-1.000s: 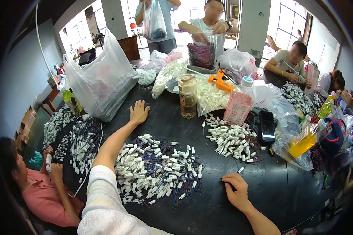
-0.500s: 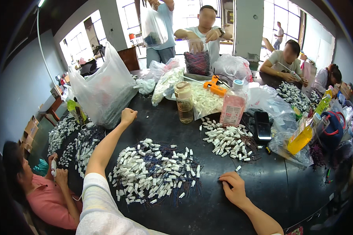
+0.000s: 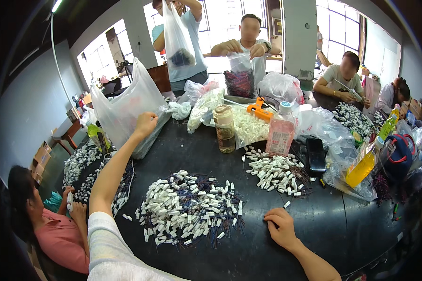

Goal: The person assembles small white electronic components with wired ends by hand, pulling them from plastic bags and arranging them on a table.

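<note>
Here, clear bag (image 3: pixel 126 110) is being pinched by closed left hand (image 3: pixel 146 124); right hand (image 3: pixel 280 227), fingers loosely curled & empty, is being rested on worktop (image 3: pixel 248 253) beside connector pile (image 3: pixel 187 208).

- Round table (image 3: pixel 361 234), black top, fills the near and middle field; surface glossy, reflecting window light.
- Far wall: row of tall multi-pane windows (image 3: pixel 222 18), strongly backlit, daylight overexposed.
- White square pillar (image 3: pixel 299 37) between the far windows, right of centre.
- More paned windows (image 3: pixel 344 28) far right, beside a pale wall.
- Left wall (image 3: pixel 23 117) plain, grey-blue, in shade.
- Fluorescent tube (image 3: pixel 57 5) lit at the ceiling, far left.
- Cardboard boxes (image 3: pixel 42 157) stacked against the left wall.
- Brown wooden furniture (image 3: pixel 72 133) far left.
</note>
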`<state>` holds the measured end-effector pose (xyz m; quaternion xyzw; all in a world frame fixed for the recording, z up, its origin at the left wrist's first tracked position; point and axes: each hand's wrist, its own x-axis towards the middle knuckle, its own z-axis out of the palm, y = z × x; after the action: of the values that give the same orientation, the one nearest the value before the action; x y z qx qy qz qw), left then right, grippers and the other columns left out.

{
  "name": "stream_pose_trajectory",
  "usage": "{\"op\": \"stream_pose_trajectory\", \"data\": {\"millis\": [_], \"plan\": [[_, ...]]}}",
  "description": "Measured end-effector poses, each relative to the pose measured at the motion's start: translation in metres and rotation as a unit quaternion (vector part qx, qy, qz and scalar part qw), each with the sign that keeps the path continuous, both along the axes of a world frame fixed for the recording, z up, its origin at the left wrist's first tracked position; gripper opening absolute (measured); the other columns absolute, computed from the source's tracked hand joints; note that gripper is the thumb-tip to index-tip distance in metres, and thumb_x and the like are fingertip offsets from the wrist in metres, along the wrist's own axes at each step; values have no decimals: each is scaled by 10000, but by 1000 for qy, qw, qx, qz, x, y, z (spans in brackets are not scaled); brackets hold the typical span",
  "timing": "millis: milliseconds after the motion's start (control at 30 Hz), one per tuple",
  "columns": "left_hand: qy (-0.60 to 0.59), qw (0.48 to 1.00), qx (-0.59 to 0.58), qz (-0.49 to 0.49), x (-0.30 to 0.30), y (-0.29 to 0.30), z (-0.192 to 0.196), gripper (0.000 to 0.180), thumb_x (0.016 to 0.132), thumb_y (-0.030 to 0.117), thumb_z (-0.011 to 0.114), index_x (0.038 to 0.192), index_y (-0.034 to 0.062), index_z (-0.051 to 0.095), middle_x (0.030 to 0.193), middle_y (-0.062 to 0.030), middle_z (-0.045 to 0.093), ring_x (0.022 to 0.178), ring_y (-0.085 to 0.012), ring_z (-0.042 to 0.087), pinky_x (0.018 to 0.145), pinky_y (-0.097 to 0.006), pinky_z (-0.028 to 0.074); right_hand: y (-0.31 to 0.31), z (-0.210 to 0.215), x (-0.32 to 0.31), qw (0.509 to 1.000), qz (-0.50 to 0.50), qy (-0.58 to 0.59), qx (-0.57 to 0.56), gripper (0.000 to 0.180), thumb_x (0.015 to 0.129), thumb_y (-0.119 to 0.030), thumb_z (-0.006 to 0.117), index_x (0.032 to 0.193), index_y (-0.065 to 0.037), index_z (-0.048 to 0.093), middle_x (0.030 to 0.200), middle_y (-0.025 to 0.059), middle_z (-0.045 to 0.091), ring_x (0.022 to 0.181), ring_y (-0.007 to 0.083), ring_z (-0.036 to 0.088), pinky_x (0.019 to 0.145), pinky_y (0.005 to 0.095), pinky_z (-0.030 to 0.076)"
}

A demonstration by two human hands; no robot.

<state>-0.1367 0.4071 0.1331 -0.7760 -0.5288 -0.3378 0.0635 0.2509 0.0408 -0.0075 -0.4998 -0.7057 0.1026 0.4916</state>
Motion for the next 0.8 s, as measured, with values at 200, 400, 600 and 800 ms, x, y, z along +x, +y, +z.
{"op": "stream_pose_trajectory", "data": {"millis": [200, 400, 600, 800], "plan": [[-45, 995, 54, -70, 45, -37, 59, 198, 760, 148, 581, 886, 7, 640, 817, -178, 637, 735, -287, 629, 675, -357, 474, -1, -1, 3, 1000, -7, -3, -2, 132, 638, 89, 575, 738, 4, 593, 816, 90, 595, 784, 258, 559, 675, 327, 448], [-128, 982, 131, -36, 36, -14, 105, 423, 758, 168, 627, 1135, 16, 510, 1033, -208, 588, 857, -293, 610, 745, -350, 466, 1, -1, 2, 1000, 6, 0, 2, 128, 639, 86, 578, 736, 3, 595, 813, 87, 592, 787, 257, 558, 680, 325, 448], [-209, 940, 270, -12, 46, -11, 157, 756, 685, 273, 730, 1239, -60, 339, 1162, -258, 478, 1093, -354, 472, 937, -373, 366, -3, 1, 1, 1000, -5, -6, -12, 109, 655, 77, 566, 731, 2, 590, 815, 84, 591, 792, 263, 556, 677, 332, 453], [-234, 919, 314, 37, 44, -4, 202, 877, 689, 287, 723, 1298, -65, 199, 1304, -288, 322, 1208, -378, 350, 1018, -366, 282, -2, 1, 0, 1000, 4, -3, -8, 116, 648, 82, 564, 734, 6, 584, 815, 89, 588, 782, 264, 552, 669, 329, 449]]}}
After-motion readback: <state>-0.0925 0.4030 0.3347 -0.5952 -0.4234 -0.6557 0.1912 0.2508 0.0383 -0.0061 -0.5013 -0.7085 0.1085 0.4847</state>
